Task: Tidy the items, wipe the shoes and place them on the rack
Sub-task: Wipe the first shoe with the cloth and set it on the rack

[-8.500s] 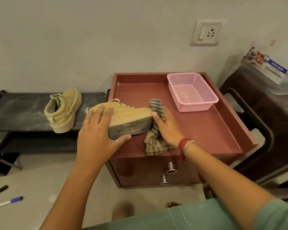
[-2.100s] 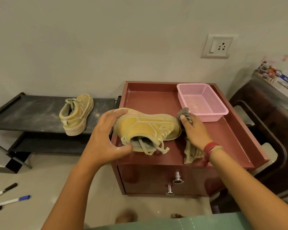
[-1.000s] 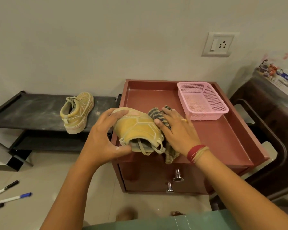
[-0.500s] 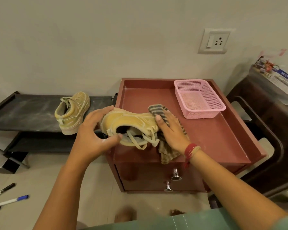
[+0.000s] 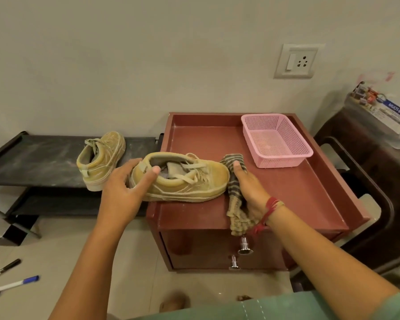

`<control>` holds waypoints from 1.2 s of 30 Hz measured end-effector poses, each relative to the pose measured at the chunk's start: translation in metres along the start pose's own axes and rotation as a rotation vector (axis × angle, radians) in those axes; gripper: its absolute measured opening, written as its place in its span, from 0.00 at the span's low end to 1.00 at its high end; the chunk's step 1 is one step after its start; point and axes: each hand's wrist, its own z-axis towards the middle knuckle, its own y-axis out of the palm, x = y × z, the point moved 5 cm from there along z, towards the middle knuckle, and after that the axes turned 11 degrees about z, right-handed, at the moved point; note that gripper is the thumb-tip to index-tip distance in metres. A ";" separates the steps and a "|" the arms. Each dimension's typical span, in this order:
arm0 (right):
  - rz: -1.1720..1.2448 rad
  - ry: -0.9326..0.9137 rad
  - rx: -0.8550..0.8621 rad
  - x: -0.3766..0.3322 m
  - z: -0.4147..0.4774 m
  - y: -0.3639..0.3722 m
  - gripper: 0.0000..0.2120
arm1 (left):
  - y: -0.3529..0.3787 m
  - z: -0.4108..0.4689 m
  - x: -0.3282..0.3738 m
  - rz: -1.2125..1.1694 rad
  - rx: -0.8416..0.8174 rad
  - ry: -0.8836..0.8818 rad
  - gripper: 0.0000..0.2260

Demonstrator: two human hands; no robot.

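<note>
A dusty yellow shoe (image 5: 189,183) stands upright on the front left of the red-brown cabinet top (image 5: 298,197), toe pointing right. My left hand (image 5: 125,192) grips its heel, thumb over the collar. My right hand (image 5: 249,190) holds a striped cloth (image 5: 234,204) against the shoe's toe; the cloth's end hangs over the cabinet's front edge. The second yellow shoe (image 5: 101,160) stands on the black rack (image 5: 32,162) to the left.
A pink mesh basket (image 5: 275,139) sits at the cabinet's back right. Two drawer knobs (image 5: 244,245) stick out below. Pens (image 5: 12,282) lie on the floor at lower left. A dark chair (image 5: 367,181) with a boxed item stands at the right.
The shoe has been turned from lying on its side to standing upright on its sole. My right hand with the cloth has moved to the toe.
</note>
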 end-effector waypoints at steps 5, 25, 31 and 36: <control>0.389 0.084 0.190 -0.013 -0.001 -0.019 0.18 | 0.003 -0.004 0.004 0.193 0.195 -0.058 0.36; 0.155 -0.121 0.113 -0.037 -0.011 -0.049 0.17 | 0.102 -0.006 0.062 1.218 0.066 0.428 0.22; -0.219 -0.746 -0.266 -0.061 -0.058 -0.012 0.16 | 0.055 0.015 0.071 0.960 -0.075 0.586 0.32; -0.742 -1.102 -0.290 -0.046 -0.079 0.009 0.23 | 0.047 0.014 0.083 0.693 -0.110 0.611 0.30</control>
